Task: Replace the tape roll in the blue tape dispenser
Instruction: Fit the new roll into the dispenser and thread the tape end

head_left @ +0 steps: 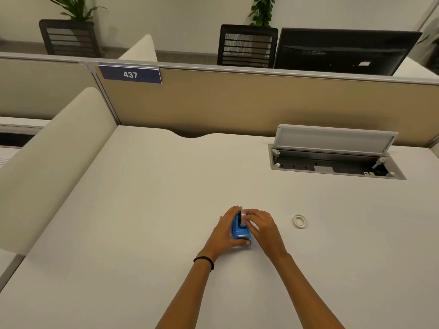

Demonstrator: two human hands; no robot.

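The blue tape dispenser stands on the white desk, its cutter end facing me. My left hand grips its left side, thumb curled under the front. A tape roll sits in the top of the dispenser. My right hand pinches that roll from the right with its fingertips. A second, thin white tape roll lies flat on the desk, a short way to the right of my right hand.
An open cable hatch with a raised lid is set into the desk at the back right. A beige partition with a sign reading 437 closes the far edge. A low cream divider borders the left side.
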